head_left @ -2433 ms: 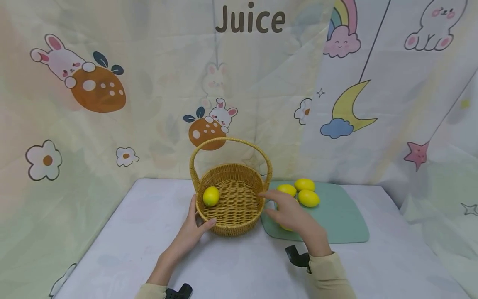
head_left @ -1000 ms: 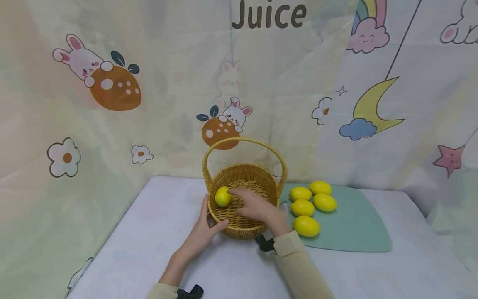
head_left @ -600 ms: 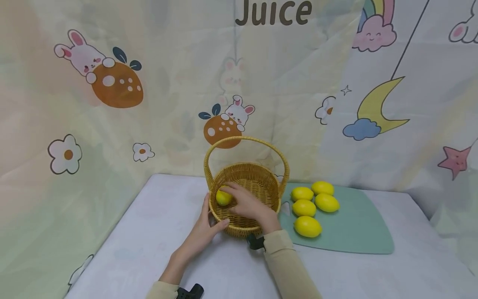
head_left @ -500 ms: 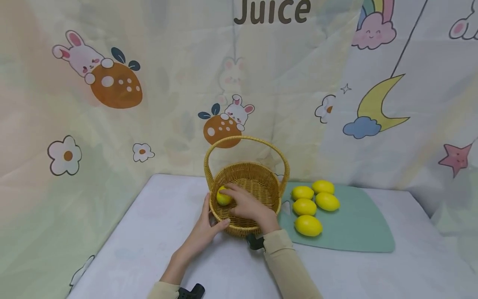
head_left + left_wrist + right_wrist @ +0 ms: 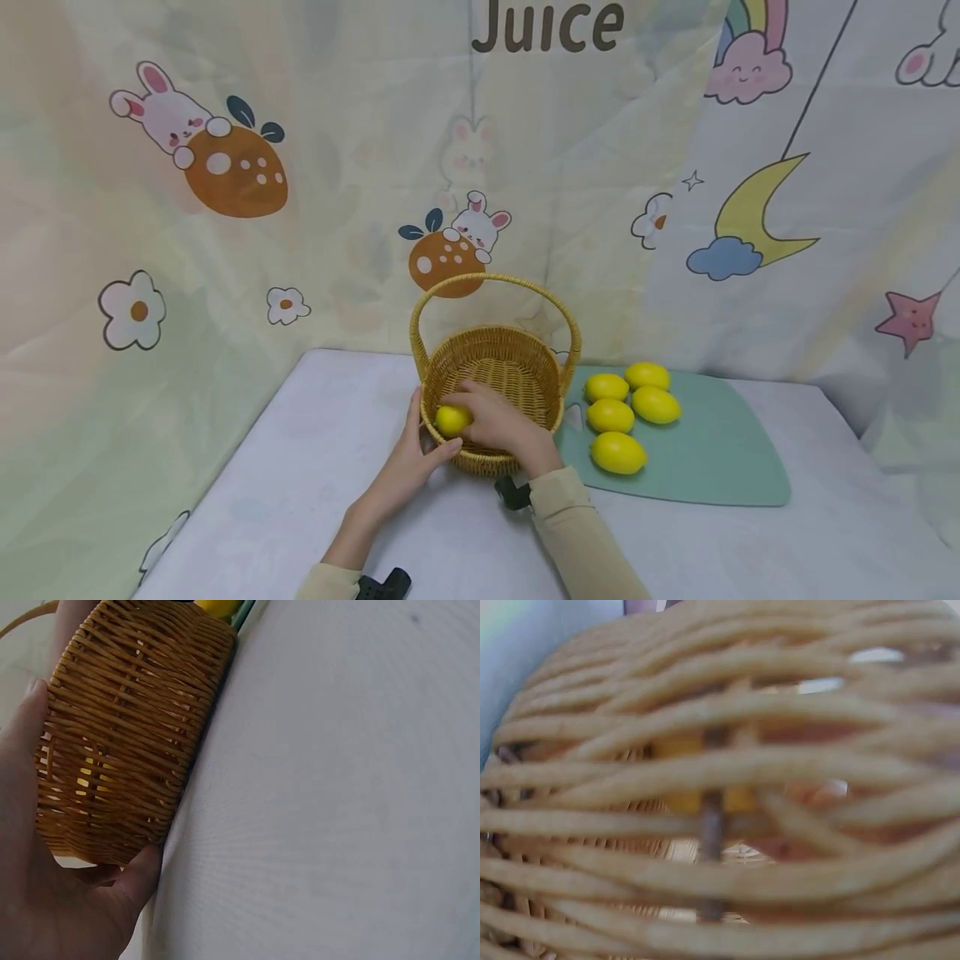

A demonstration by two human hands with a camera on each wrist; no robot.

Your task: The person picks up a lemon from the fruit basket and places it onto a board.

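A wicker basket [image 5: 528, 358] with a tall arched handle stands on the white-covered table, and one yellow lemon [image 5: 452, 421] lies inside near its front left wall. My left hand [image 5: 408, 457] grips the basket's left side, thumb at the rim; the left wrist view shows the hand [image 5: 67, 904] against the woven wall. Reaching over the front right rim, my right hand [image 5: 501, 421] holds the lemon with curled fingers; the thumb is partly hidden. In the right wrist view, close-up basket weave [image 5: 705, 769] fills the frame, with blurred yellow behind it.
A green board [image 5: 720, 450] lies right of the basket, close against it. Several more lemons [image 5: 618, 453] sit on its left part. A printed cloth backdrop [image 5: 345, 167] hangs behind the table [image 5: 300, 467].
My right hand has come from the basket's right rim to the lemon inside and taken hold of it. The lemon has shifted slightly toward the front. My left hand stays on the basket.
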